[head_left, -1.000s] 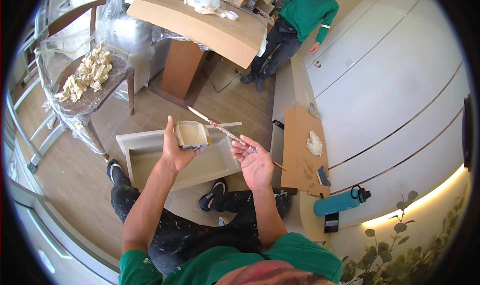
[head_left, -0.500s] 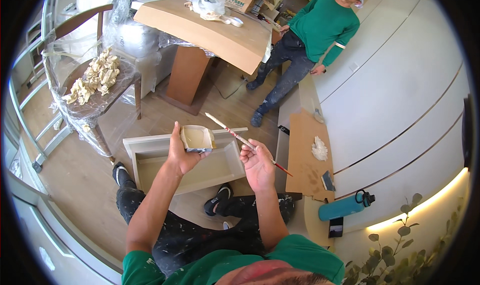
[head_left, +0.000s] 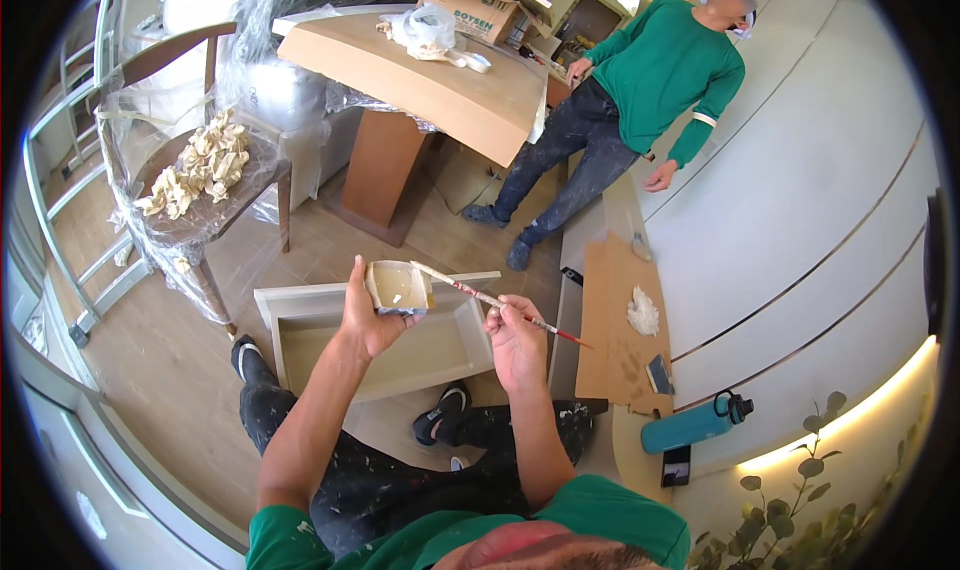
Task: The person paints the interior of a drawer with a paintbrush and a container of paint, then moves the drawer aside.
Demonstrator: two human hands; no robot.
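My left hand (head_left: 374,320) is closed around a small cut-down carton (head_left: 400,288) of cream-coloured paint, its open top facing up. A thin paintbrush (head_left: 472,291) with a red and white handle is pinched in my right hand (head_left: 517,342). Its pale bristle end rests at or just over the carton's right rim; I cannot tell if it touches. The red end of the handle points down to the right. Below both hands a pale drawer (head_left: 370,375) lies on the floor between my feet, its inside facing up.
A plastic-wrapped chair (head_left: 160,175) bearing crumpled masking paper stands at left. Ahead is a cardboard-covered table (head_left: 420,80). A co-worker in a green shirt (head_left: 670,70) stands beyond. To the right, cardboard (head_left: 610,320) holds a white wad; a blue bottle (head_left: 690,428) lies nearby.
The brush has come down and left, its tip now at the carton's rim. The co-worker has shifted stance, the near arm swinging outward. My view has moved slightly.
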